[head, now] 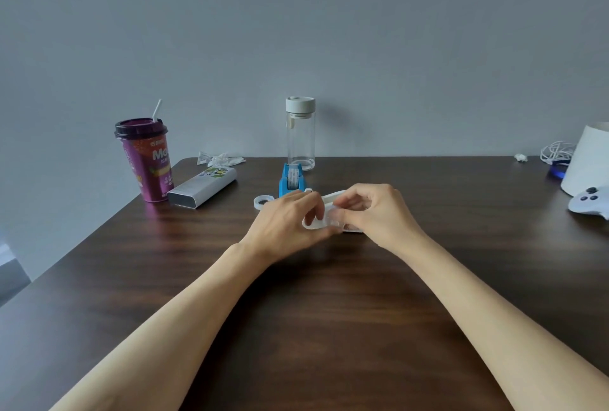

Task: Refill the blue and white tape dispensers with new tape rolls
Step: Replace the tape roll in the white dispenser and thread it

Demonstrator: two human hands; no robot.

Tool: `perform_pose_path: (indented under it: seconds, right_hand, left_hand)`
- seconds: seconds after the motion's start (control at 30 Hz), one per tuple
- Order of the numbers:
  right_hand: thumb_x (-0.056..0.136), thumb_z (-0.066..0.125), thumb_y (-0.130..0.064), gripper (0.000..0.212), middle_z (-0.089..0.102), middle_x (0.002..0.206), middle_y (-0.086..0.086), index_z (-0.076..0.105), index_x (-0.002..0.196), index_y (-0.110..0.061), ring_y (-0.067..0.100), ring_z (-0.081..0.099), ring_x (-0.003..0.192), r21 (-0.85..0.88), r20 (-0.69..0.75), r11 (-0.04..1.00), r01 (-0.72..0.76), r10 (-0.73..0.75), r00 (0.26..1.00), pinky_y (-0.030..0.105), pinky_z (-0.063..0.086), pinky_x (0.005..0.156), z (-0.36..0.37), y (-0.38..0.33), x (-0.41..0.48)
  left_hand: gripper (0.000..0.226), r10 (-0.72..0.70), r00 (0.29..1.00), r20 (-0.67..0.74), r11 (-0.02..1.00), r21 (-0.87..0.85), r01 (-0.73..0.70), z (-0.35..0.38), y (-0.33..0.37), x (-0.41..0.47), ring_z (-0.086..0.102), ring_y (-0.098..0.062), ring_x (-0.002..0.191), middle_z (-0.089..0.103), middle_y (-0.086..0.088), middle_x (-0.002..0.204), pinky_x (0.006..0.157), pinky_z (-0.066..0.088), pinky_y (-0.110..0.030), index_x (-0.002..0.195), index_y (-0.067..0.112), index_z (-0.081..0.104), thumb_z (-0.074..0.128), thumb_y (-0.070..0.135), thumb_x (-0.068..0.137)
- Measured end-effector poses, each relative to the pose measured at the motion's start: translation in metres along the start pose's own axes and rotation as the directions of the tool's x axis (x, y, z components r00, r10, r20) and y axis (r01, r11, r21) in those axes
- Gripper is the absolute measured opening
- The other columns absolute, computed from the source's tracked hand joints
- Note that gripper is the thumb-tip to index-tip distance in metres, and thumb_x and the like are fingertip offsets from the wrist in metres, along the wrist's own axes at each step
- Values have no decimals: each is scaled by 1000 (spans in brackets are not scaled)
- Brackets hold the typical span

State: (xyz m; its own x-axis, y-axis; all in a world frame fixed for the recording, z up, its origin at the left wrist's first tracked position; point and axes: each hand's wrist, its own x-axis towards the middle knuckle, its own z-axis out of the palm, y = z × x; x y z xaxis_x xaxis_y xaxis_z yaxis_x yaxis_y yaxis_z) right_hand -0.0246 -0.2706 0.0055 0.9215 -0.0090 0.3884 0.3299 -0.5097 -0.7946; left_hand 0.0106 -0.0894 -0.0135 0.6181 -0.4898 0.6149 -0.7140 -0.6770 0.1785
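Observation:
The blue tape dispenser [291, 181] stands upright at the table's middle back with a roll seated in it. Just in front of it, both hands meet over the white tape dispenser [333, 197], which is mostly hidden by fingers. My left hand [290, 222] grips a whitish, translucent tape roll [314, 224] at its near left side. My right hand [372, 209] pinches the dispenser from the right. A white ring, like an empty tape core [262, 202], lies flat on the table left of the hands.
A purple drink cup with a straw [145, 160] and a white rectangular box [202, 187] sit at the left rear. A clear bottle [300, 133] stands behind the blue dispenser. At the right edge are a white cylinder [588, 160], a white controller [590, 203] and cables [557, 150].

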Motion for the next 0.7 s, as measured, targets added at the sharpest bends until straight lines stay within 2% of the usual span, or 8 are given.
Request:
perform_pose_path:
  seconds: [0.1, 0.2, 0.27, 0.33, 0.47, 0.7]
  right_hand:
    - [69, 85, -10, 16, 74, 83, 14, 73, 79, -14, 29, 73, 80, 195, 39, 977, -87, 81, 996, 45, 62, 70, 0, 0, -1]
    - [68, 85, -9, 16, 72, 81, 16, 72, 76, -12, 29, 72, 78, 243, 22, 965, -100, 98, 995, 48, 62, 70, -2, -1, 0]
    - [67, 86, -12, 18, 71, 81, 15, 71, 78, -11, 25, 70, 77, 232, 18, 967, -106, 105, 994, 47, 62, 70, -3, -3, 0]
    - [65, 88, -15, 21, 71, 83, 15, 71, 78, -13, 25, 70, 79, 211, 21, 971, -114, 112, 993, 46, 62, 70, -5, -3, 0]
    - [64, 89, -16, 25, 70, 86, 13, 71, 80, -13, 25, 70, 81, 212, 62, 964, -164, 154, 986, 46, 62, 72, -6, -7, -1]
    - [64, 89, -17, 33, 69, 92, 14, 70, 89, -6, 26, 71, 89, 164, 95, 957, -241, 228, 969, 42, 62, 72, -10, -14, -2]
  left_hand:
    - [39, -72, 997, 3, 997, -21, 72, -1, 4, 2, 52, -7, 70, 57, 13, 75, 56, 43, -24, 79, 25, 47, 66, 59, 77]
    - [34, -114, 993, 39, 990, -82, 117, -1, 6, 1, 52, 1, 69, 51, 19, 72, 55, 36, -13, 81, 25, 49, 65, 56, 80]
    - [33, -129, 991, 46, 983, -124, 134, -1, 7, 1, 52, 3, 71, 51, 20, 72, 56, 38, -12, 84, 25, 52, 66, 54, 81]
    - [31, -141, 989, 45, 975, -166, 146, 0, 7, 0, 54, -3, 72, 57, 15, 77, 59, 44, -17, 85, 23, 55, 67, 51, 80]
    - [28, -158, 987, 35, 960, -229, 162, 2, 4, 0, 60, -11, 77, 66, 6, 83, 69, 53, -37, 88, 24, 57, 66, 47, 74]
    - [30, -129, 992, 16, 973, -190, 130, 2, 2, -1, 61, -10, 78, 65, 8, 84, 67, 53, -39, 91, 26, 57, 64, 47, 71]
